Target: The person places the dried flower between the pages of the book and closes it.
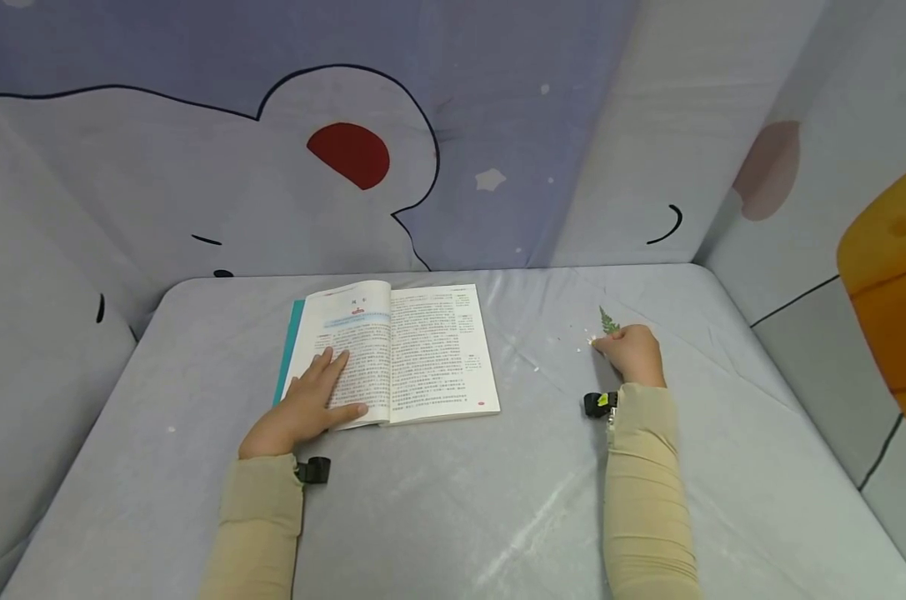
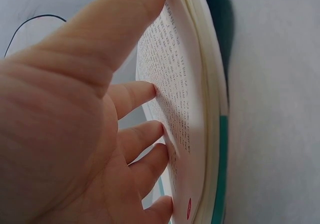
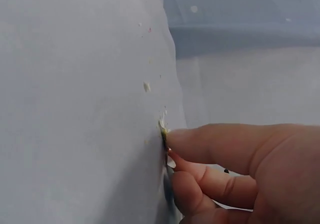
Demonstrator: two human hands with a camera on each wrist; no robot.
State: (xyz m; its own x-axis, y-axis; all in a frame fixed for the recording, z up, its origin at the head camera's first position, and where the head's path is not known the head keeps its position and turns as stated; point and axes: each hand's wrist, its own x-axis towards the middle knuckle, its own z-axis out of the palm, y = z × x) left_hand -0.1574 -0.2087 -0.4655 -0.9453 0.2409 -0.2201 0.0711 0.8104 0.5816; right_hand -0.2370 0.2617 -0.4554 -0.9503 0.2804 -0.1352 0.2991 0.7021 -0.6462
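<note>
An open book (image 1: pixel 433 354) with printed pages and a teal cover lies on the left part of the cloth-covered table. My left hand (image 1: pixel 302 408) rests on its left page with fingers spread, and in the left wrist view the fingertips (image 2: pixel 150 92) touch the print. At the right, my right hand (image 1: pixel 633 354) pinches a small white-and-yellow flower (image 3: pixel 164 129) between thumb and fingers, low over the cloth. A green fern-like leaf (image 1: pixel 608 320) shows just beyond that hand, its lower end hidden by the fingers.
Small white flakes (image 3: pixel 146 87) and tiny specks are scattered on the table cloth (image 1: pixel 453 517) around the right hand. A printed fabric backdrop (image 1: pixel 498 125) rises behind the table and along both sides. A black camera strap (image 1: pixel 313 470) sits at the left wrist.
</note>
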